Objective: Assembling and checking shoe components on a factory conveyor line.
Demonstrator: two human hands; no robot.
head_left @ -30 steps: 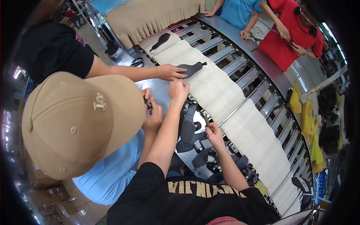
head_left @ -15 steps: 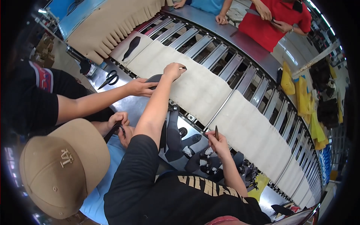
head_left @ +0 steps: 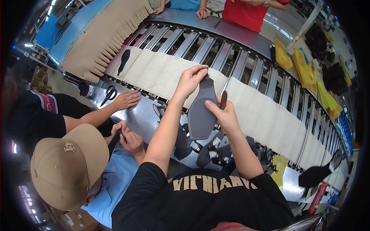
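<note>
A grey shoe sole (head_left: pixel 202 112) is held up in front of me over the conveyor's near edge, its wide end toward me. My left hand (head_left: pixel 190 82) pinches its narrow far end. My right hand (head_left: pixel 224 115) grips its right side, thumb flat on the face. That same hand also holds a tool with a brown handle (head_left: pixel 223 100), whose other end I cannot make out. Below the sole, several dark shoe parts (head_left: pixel 210 154) lie in a heap on the metal table. A black sole-shaped piece (head_left: pixel 123 61) rests on the pale conveyor belt (head_left: pixel 162 65).
To my left, a co-worker in a tan cap (head_left: pixel 71 165) handles a dark strip. Another's hand (head_left: pixel 128 101) lies on the metal table (head_left: pixel 135 114) near black scissors (head_left: pixel 109 94). Metal rollers (head_left: pixel 204 49) run beyond the belt. People stand across; yellow sheets (head_left: pixel 306 73) hang right.
My left hand has moved right and now holds the sole's end. My right hand has risen to the sole's side. The co-worker's hand beside my left arm has drawn back onto the table.
</note>
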